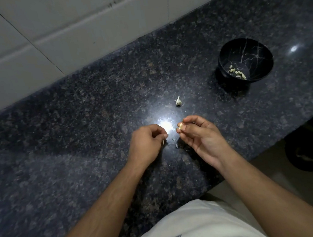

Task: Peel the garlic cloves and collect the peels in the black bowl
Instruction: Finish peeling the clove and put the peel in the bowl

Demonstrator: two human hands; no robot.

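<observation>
Right hand (201, 138) pinching garlic clove (180, 126) mid-frame, raised for stripping; left hand (147, 144) curled, apparently on a peel scrap; black bowl (245, 60) upper right, reachable.

My left hand (147, 144) curls over whatever its fingertips hold; only a pale sliver shows. My thumb half covers the garlic clove (181, 126), and the bits in the black bowl (245, 60) are too small to identify.

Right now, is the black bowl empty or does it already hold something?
Not empty. The black bowl stands upright on the countertop, with a few pale garlic peels lying at its bottom.
</observation>
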